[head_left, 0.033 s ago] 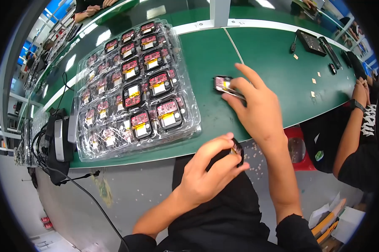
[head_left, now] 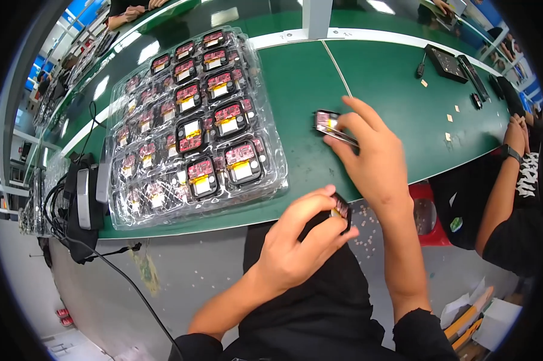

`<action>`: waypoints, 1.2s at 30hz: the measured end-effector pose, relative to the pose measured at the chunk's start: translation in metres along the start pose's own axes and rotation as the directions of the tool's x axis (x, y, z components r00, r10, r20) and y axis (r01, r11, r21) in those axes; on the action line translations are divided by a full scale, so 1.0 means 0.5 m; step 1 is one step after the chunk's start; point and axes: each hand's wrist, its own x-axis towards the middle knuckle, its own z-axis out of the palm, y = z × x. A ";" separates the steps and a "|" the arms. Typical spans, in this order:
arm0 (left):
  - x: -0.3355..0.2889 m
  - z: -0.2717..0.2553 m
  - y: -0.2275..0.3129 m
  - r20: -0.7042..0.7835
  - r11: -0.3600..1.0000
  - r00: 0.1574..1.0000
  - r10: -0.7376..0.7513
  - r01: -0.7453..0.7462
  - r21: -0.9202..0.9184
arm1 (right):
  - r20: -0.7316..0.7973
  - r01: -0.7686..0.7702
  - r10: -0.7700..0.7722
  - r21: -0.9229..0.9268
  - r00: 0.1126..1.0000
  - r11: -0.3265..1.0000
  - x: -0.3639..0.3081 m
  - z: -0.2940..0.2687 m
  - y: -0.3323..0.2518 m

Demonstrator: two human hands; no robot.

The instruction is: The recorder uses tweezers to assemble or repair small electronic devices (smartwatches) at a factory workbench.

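Note:
My left hand [head_left: 298, 237] is closed around a small black device housing [head_left: 342, 210], over my lap just off the table edge. Its inside, partly hidden by the fingers, shows a bit of red board and yellow. In my right hand [head_left: 373, 150] a pair of thin metal tweezers [head_left: 345, 138] is pinched between thumb and fingers. At their tips is another open black housing [head_left: 327, 121] with a red circuit board and a white and yellow part; I cannot tell whether it rests on the table or is lifted.
Stacked clear plastic trays [head_left: 277, 180] hold several similar black housings on the left of the green table [head_left: 307, 72]. A black cable [head_left: 133, 292] hangs at the left. A black box [head_left: 446, 62], a screwdriver [head_left: 420, 67] and small paper bits lie far right. A co-worker's arm [head_left: 500, 186] is at right.
My right hand has shifted slightly right, and the housing at the tweezers has moved with it. My left hand stays nearly in place, with its housing tilted a little more into view.

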 end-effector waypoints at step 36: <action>0.031 -0.075 0.041 0.682 0.171 0.509 -0.525 0.848 -0.501 | 0.168 0.170 -0.332 0.602 0.928 0.780 -0.137 -0.137 -0.029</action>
